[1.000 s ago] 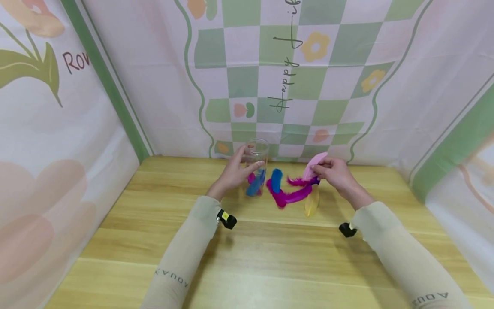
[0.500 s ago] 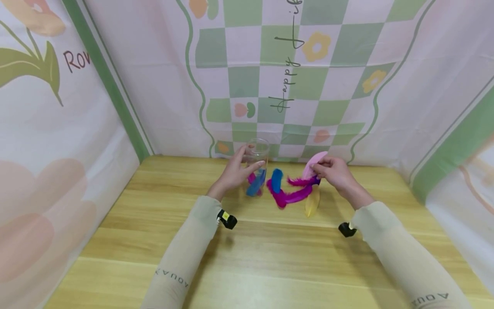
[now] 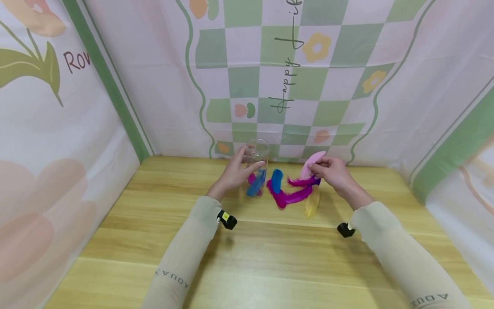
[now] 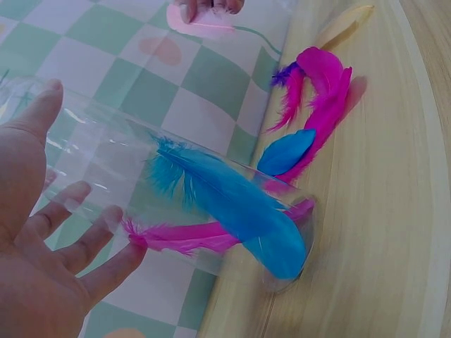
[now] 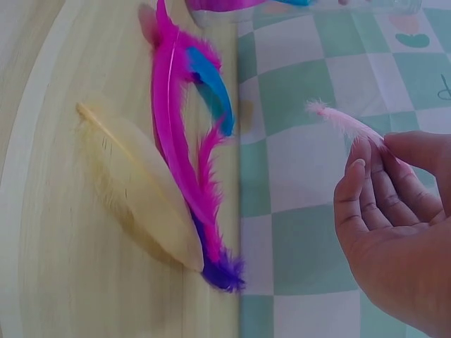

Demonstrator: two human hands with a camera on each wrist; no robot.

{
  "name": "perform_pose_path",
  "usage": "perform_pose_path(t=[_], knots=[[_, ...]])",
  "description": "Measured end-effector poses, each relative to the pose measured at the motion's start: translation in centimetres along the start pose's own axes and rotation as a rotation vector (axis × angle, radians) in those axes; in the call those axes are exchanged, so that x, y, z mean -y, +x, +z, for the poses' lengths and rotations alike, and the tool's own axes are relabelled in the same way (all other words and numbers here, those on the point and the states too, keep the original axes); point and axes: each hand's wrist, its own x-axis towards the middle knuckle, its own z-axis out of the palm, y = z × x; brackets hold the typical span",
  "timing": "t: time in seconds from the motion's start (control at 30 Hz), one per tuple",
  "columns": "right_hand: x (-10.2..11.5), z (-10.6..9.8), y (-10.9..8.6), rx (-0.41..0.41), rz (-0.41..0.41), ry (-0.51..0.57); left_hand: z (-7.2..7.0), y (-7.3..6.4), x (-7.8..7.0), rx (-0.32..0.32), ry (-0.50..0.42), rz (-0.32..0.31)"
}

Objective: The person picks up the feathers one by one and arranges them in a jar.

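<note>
My left hand (image 3: 236, 171) holds a clear, tall glass (image 3: 257, 148), its thumb and fingers curved round the side. The glass stands upright on the table, with a blue feather (image 4: 232, 204) and a magenta feather (image 4: 190, 236) inside. To the right my right hand (image 3: 332, 171) pinches a pink feather (image 3: 313, 163) between thumb and fingers, above the table. Beneath and beside it lie several loose feathers: a blue feather (image 3: 276, 180), a magenta feather (image 3: 299, 195), a purple feather (image 5: 224, 273) and a yellow feather (image 5: 141, 186).
The wooden table (image 3: 247, 257) ends at a cloth backdrop (image 3: 301, 81) with green checks right behind the glass and feathers. Cloth walls, one of them the left cloth (image 3: 42, 141), close off both sides. Each sleeve cuff carries a small black camera (image 3: 227, 219).
My right hand has shifted slightly to the left with the pink feather. The left hand, the glass and the loose feathers have stayed in place.
</note>
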Motion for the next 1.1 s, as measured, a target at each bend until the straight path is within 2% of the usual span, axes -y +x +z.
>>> perform_pose_path(t=[0.2, 0.7, 1.1], knots=[[0.52, 0.12, -0.17, 0.007, 0.005, -0.031, 0.01, 0.04, -0.02, 0.002, -0.002, 0.001], [0.88, 0.39, -0.23, 0.023, -0.002, -0.007, 0.03, -0.15, -0.14, 0.002, -0.002, 0.000], [1.04, 0.73, -0.16, -0.005, -0.031, -0.014, 0.00, -0.08, -0.05, 0.006, -0.006, -0.003]])
